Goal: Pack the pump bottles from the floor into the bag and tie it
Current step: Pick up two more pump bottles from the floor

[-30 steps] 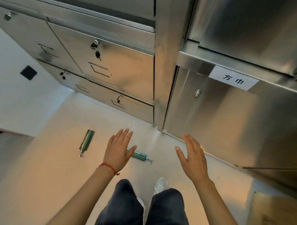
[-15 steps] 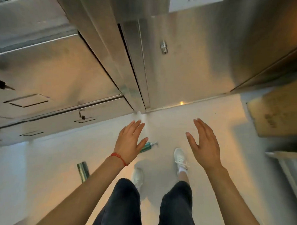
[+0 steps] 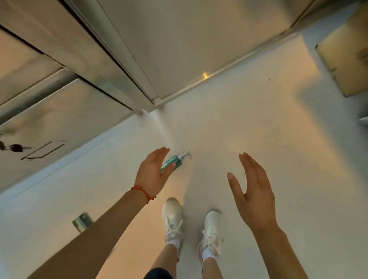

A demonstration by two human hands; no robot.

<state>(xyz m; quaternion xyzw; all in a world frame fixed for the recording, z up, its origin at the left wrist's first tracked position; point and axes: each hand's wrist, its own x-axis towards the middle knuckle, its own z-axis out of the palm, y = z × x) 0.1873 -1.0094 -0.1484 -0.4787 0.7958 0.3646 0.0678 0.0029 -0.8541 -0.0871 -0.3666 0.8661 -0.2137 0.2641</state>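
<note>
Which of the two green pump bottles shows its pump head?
The green pump bottle beside the left hand; the other bottle is half hidden under the forearm.

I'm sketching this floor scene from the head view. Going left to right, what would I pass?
Key in the cabinet lock → second green bottle, partly behind the forearm → left hand → pump bottle → right hand → cardboard box. Both hands hang open above the floor, holding nothing.

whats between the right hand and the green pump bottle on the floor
In the head view, only bare pale floor shows between the right hand and the green pump bottle. The left hand overlaps the bottle's other end.
</note>
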